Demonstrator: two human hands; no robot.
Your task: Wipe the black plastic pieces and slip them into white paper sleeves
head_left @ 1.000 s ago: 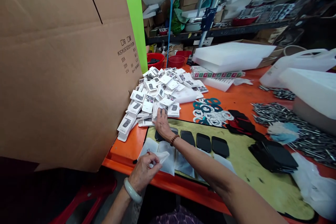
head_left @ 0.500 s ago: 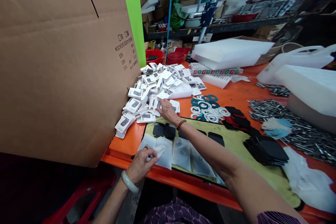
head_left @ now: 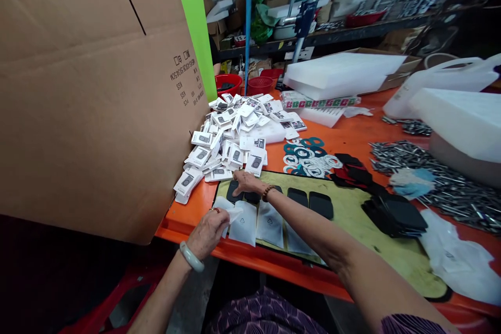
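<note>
My left hand point(head_left: 208, 234), with a pale bangle at the wrist, pinches a small translucent plastic bag point(head_left: 234, 214) by its edge. My right hand point(head_left: 246, 184) reaches over the leftmost black rounded pad point(head_left: 231, 191), fingers apart at its top edge; whether they touch it I cannot tell. More black pads point(head_left: 321, 204) lie in a row on the yellow mat point(head_left: 352, 229), partly covered by my right forearm. Below them lie several frosted bags point(head_left: 242, 222) with a triangular mark. Just beyond my right hand, a white printed box point(head_left: 255, 160) leans on the heap of similar boxes point(head_left: 223, 119).
A large cardboard carton point(head_left: 97, 104) stands close on the left. White and teal rings point(head_left: 309, 159) lie beyond the mat. To the right are stacked black pads point(head_left: 393, 214), metal rods point(head_left: 438, 182) and white plastic containers point(head_left: 462, 120). A blue pole point(head_left: 248, 26) rises behind the heap.
My right hand has come back from the box heap to the leftmost black pad. A white box now rests at the heap's near edge. My left hand keeps the bag, shifted slightly left.
</note>
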